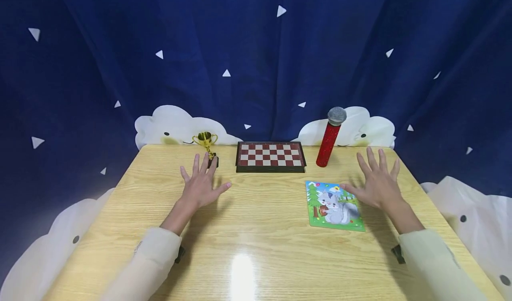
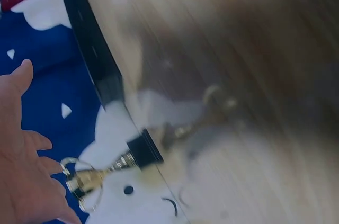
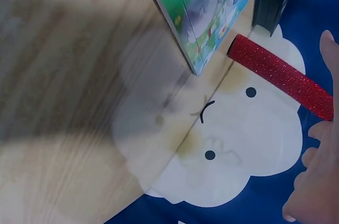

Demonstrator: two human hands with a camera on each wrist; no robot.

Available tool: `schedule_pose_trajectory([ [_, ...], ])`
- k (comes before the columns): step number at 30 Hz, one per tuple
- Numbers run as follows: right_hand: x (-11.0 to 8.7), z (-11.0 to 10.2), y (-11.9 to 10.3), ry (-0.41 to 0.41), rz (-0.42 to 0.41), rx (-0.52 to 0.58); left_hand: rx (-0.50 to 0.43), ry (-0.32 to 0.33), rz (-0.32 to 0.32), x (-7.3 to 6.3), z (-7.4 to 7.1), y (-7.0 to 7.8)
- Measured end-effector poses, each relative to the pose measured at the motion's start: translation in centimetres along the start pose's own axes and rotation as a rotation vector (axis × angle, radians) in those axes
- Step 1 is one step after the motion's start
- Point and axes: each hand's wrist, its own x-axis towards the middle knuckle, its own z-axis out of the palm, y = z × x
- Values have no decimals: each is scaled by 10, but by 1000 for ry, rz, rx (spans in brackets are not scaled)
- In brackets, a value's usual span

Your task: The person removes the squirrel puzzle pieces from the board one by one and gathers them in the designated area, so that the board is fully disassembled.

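My left hand [image 1: 201, 189] hovers over the left of the table with its fingers spread, holding nothing. Just beyond its fingertips stands a small gold trophy cup [image 1: 205, 140] on a black base, partly covered by the fingers in the head view. In the left wrist view the trophy [image 2: 87, 180] appears beside the hand [image 2: 26, 160]. My right hand [image 1: 378, 185], also spread and holding nothing, is over the right side. Its thumb overlaps the edge of a squirrel picture puzzle [image 1: 332, 207] lying flat. A red glittery microphone [image 1: 329, 144] stands upright beyond, left of the right fingertips.
A red and white checkered board [image 1: 272, 155] in a black frame sits at the back middle of the wooden table [image 1: 256, 221]. Behind the table hangs a dark blue curtain [image 1: 240, 34] with white triangles and cloud shapes.
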Motion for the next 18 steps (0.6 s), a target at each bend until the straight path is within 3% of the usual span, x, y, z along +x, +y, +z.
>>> schedule_pose_trajectory([
  [5, -12, -2, -4, -10, -28, 32, -34, -7, 52, 6, 6, 22],
  [11, -29, -2, -10, -65, -56, 68, -14, -72, 121, 10, 13, 57],
  [15, -39, -1, -12, -158, -55, 117, 14, -103, 204, 16, 23, 83],
  [18, -43, -2, -17, -239, -57, 164, -34, -159, 250, 18, 30, 97],
])
